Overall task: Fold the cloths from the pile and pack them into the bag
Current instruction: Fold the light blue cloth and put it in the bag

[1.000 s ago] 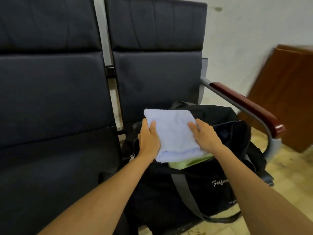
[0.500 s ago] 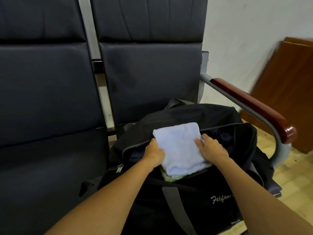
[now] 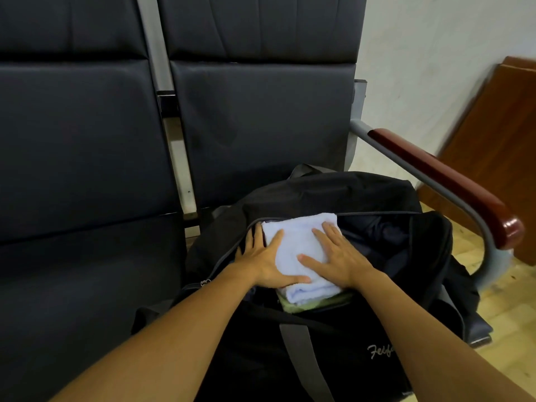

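Note:
A folded pale blue cloth (image 3: 300,236) lies inside the open mouth of a black duffel bag (image 3: 333,192) that sits on the right-hand seat. Under it shows the edge of a light green cloth (image 3: 313,305). My left hand (image 3: 262,261) lies flat on the blue cloth's left side, fingers spread. My right hand (image 3: 338,256) presses flat on its right side, fingers apart. Neither hand grips the cloth. The pile of cloths is out of view.
Dark padded seats (image 3: 81,169) fill the left and back. A metal armrest with a red-brown pad (image 3: 441,181) curves over the bag's right end. A brown wooden board (image 3: 504,134) leans on the wall at the right. The bag's grey strap (image 3: 304,358) hangs at the front.
Both hands lowered the blue cloth from above the bag into its opening, then let go of its edges and now rest flat on top of it.

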A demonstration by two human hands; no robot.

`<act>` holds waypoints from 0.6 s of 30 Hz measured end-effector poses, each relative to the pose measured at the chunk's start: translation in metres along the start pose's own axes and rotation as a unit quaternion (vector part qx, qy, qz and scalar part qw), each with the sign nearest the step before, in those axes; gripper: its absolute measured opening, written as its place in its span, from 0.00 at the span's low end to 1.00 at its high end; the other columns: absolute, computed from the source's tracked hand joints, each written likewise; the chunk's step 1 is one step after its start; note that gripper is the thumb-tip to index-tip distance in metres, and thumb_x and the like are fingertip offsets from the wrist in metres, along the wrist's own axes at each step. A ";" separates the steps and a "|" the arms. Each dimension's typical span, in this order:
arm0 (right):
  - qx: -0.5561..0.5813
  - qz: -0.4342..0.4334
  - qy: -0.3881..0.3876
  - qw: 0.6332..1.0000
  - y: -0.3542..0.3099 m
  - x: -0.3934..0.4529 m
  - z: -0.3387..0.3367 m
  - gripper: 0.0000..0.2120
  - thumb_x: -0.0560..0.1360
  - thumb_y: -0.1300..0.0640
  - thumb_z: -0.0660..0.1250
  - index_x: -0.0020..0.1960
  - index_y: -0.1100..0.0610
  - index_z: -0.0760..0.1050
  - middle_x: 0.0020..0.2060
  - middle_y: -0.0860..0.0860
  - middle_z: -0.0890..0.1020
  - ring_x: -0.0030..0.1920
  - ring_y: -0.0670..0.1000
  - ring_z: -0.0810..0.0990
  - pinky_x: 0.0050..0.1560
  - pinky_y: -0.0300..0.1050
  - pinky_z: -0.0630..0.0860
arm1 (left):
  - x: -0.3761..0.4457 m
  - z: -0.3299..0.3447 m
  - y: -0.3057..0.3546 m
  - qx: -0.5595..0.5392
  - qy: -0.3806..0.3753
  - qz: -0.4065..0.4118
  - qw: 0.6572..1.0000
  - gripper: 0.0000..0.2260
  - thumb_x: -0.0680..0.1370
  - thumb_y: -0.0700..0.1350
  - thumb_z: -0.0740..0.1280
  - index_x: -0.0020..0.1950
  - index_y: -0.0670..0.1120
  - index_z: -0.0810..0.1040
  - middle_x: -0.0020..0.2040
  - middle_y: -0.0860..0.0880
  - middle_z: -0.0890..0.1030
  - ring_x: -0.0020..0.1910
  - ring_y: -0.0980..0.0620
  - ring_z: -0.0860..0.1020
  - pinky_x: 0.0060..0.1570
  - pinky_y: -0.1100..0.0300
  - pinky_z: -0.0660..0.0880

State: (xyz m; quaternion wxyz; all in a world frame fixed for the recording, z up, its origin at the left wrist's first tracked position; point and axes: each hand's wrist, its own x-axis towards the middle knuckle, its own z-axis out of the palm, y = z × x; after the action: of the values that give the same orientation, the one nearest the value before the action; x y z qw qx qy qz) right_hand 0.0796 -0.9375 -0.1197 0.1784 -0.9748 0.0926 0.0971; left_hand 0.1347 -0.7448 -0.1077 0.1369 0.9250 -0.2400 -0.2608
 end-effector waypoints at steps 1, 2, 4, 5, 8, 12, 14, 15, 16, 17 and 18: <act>-0.003 0.017 -0.018 1.000 -0.001 -0.001 0.000 0.49 0.72 0.27 0.60 0.81 0.52 0.45 0.81 0.50 0.41 0.80 0.50 0.42 0.79 0.50 0.48 | 0.000 0.000 0.001 0.014 -0.008 -0.004 1.000 0.57 0.63 0.77 0.65 0.75 0.59 0.29 0.75 0.45 0.26 0.75 0.44 0.30 0.75 0.42 0.41; -0.008 0.032 -0.034 0.999 -0.002 -0.001 -0.002 0.53 0.69 0.25 0.60 0.81 0.52 0.43 0.80 0.49 0.39 0.80 0.50 0.41 0.79 0.51 0.48 | 0.001 0.000 0.001 0.026 -0.014 -0.007 1.000 0.59 0.62 0.77 0.65 0.74 0.58 0.27 0.75 0.45 0.26 0.75 0.44 0.30 0.75 0.42 0.40; -0.027 0.048 -0.067 0.996 -0.006 -0.001 -0.007 0.61 0.64 0.21 0.61 0.81 0.53 0.38 0.80 0.50 0.36 0.80 0.51 0.39 0.79 0.53 0.48 | 0.002 0.000 0.001 0.043 -0.028 -0.014 0.999 0.61 0.60 0.78 0.65 0.73 0.57 0.24 0.75 0.45 0.26 0.76 0.43 0.31 0.74 0.42 0.39; -0.036 0.050 -0.086 0.994 -0.007 -0.001 -0.008 0.65 0.61 0.19 0.62 0.81 0.54 0.36 0.79 0.51 0.35 0.80 0.51 0.36 0.79 0.53 0.47 | 0.003 0.000 0.000 0.051 -0.036 -0.016 0.998 0.62 0.59 0.79 0.64 0.72 0.57 0.23 0.75 0.45 0.26 0.75 0.43 0.30 0.74 0.41 0.39; -0.040 0.043 -0.136 0.989 -0.005 -0.006 -0.011 0.78 0.44 0.13 0.58 0.79 0.53 0.31 0.78 0.52 0.30 0.78 0.52 0.29 0.79 0.55 0.42 | -0.001 0.004 -0.001 0.080 -0.058 -0.018 0.995 0.64 0.57 0.81 0.63 0.71 0.55 0.21 0.75 0.44 0.26 0.74 0.44 0.27 0.72 0.38 0.34; -0.053 0.071 -0.190 0.978 0.002 -0.017 -0.018 0.79 0.43 0.15 0.63 0.77 0.49 0.25 0.75 0.50 0.24 0.76 0.52 0.26 0.79 0.58 0.42 | -0.013 0.005 0.003 0.114 -0.084 -0.014 0.990 0.65 0.58 0.80 0.64 0.71 0.53 0.21 0.76 0.44 0.30 0.75 0.45 0.29 0.70 0.37 0.31; -0.065 0.094 -0.212 0.971 -0.002 -0.026 -0.027 0.77 0.49 0.19 0.67 0.77 0.52 0.25 0.76 0.49 0.26 0.78 0.52 0.31 0.79 0.57 0.45 | -0.020 0.003 0.004 0.134 -0.083 -0.003 0.988 0.63 0.61 0.78 0.64 0.73 0.51 0.23 0.77 0.43 0.33 0.76 0.43 0.33 0.71 0.37 0.32; -0.075 0.102 -0.218 0.968 -0.006 -0.031 -0.030 0.74 0.54 0.21 0.69 0.78 0.54 0.26 0.77 0.49 0.28 0.79 0.53 0.34 0.79 0.56 0.47 | -0.025 0.001 0.003 0.140 -0.082 0.003 0.987 0.62 0.63 0.77 0.65 0.74 0.50 0.24 0.78 0.42 0.34 0.77 0.42 0.35 0.72 0.36 0.34; -0.091 0.108 -0.216 0.966 -0.012 -0.035 -0.034 0.71 0.58 0.23 0.70 0.79 0.56 0.29 0.79 0.51 0.32 0.80 0.54 0.39 0.79 0.55 0.50 | -0.030 -0.001 0.001 0.144 -0.077 0.009 0.987 0.60 0.65 0.75 0.65 0.75 0.50 0.26 0.79 0.41 0.36 0.77 0.41 0.37 0.72 0.36 0.36; -0.110 0.114 -0.208 0.965 -0.019 -0.039 -0.037 0.68 0.62 0.25 0.70 0.80 0.57 0.34 0.80 0.52 0.38 0.80 0.55 0.45 0.78 0.54 0.54 | -0.036 -0.004 -0.001 0.143 -0.073 0.013 0.987 0.58 0.67 0.73 0.66 0.76 0.49 0.29 0.79 0.41 0.39 0.78 0.40 0.40 0.73 0.36 0.39; -0.128 0.119 -0.196 0.965 -0.025 -0.040 -0.039 0.64 0.63 0.26 0.71 0.81 0.58 0.42 0.80 0.54 0.48 0.79 0.56 0.54 0.76 0.52 0.60 | -0.040 -0.006 -0.003 0.134 -0.069 0.017 0.988 0.57 0.67 0.73 0.66 0.78 0.49 0.32 0.80 0.42 0.42 0.78 0.40 0.44 0.73 0.36 0.43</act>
State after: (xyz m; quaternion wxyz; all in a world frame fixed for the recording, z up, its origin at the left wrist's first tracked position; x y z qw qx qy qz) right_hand 0.0524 -0.9234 -0.0664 0.0544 -0.9334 0.1578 0.3177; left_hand 0.1096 -0.7209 -0.0869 -0.0009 0.9105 -0.2976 -0.2871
